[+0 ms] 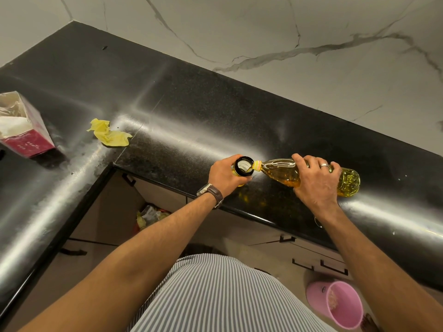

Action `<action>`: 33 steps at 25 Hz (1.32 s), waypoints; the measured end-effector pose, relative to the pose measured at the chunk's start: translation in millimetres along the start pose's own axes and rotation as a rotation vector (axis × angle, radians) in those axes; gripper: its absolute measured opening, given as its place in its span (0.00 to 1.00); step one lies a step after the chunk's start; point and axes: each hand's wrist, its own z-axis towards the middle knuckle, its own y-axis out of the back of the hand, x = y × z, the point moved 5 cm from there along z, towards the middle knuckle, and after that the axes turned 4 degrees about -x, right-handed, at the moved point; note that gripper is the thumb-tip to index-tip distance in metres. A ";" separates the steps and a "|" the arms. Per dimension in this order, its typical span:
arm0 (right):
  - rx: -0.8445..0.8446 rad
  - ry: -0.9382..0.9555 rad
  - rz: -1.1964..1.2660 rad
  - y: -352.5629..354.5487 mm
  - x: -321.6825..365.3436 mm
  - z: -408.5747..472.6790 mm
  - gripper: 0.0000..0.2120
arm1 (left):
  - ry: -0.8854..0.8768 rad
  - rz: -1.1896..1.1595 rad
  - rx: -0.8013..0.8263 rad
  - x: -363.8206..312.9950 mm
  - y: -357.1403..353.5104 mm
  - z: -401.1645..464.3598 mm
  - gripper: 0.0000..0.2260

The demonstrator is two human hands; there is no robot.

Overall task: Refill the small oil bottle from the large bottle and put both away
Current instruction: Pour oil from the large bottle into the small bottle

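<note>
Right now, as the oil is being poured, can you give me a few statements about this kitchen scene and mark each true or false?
1. The right hand holds the large bottle tipped on its side. True.
2. The left hand grips the small bottle. True.
3. The small bottle has its cap on. False: its mouth is open under the large bottle's neck.
4. A yellow cloth lies on the counter. True.
5. The pink bucket stands on the counter. False: it is on the floor.
</note>
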 end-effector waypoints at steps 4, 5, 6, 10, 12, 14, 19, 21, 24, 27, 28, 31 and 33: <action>0.001 0.001 0.003 0.0 0.0 0.2 0.43 | -0.006 0.006 -0.003 0.4 -0.2 -0.1 0.25; 0.000 0.001 0.002 0.1 0.0 0.2 0.43 | -0.006 0.006 -0.002 0.3 -0.4 0.1 0.25; -0.001 0.002 0.000 0.3 -0.1 -0.1 0.43 | -0.006 0.007 -0.001 0.3 -0.5 0.3 0.25; 0.003 0.000 -0.002 0.0 -0.2 0.3 0.43 | -0.004 0.008 -0.005 0.9 -0.8 0.4 0.25; 0.007 -0.003 -0.001 -0.4 -0.2 0.6 0.43 | 0.001 0.006 -0.006 1.8 -1.2 0.4 0.25; 0.008 -0.003 -0.002 -1.0 0.4 0.0 0.43 | 0.001 0.005 -0.007 2.6 -1.6 0.4 0.25; 0.010 -0.002 0.002 -0.7 -0.6 -0.2 0.43 | -0.001 -0.001 -0.010 2.8 -1.6 0.6 0.25; 0.009 -0.001 0.003 -0.7 -0.7 0.3 0.43 | -0.001 -0.004 -0.009 2.9 -2.0 0.6 0.25; 0.014 0.003 0.000 -1.3 -0.3 0.2 0.43 | -0.003 -0.011 -0.009 3.5 -2.2 0.4 0.25; 0.007 0.005 -0.001 -1.0 -0.7 0.1 0.43 | -0.003 -0.014 -0.013 4.3 -2.5 0.4 0.24; 0.007 0.004 0.001 -0.9 -0.6 0.3 0.43 | 0.002 -0.015 -0.011 4.5 -2.7 0.4 0.24; 0.008 0.003 -0.001 -1.4 -0.3 0.6 0.42 | 0.006 -0.014 -0.008 4.6 -3.3 0.6 0.25; 0.008 0.002 -0.002 -1.0 -0.5 0.2 0.42 | 0.004 -0.009 -0.005 4.6 -3.4 0.8 0.25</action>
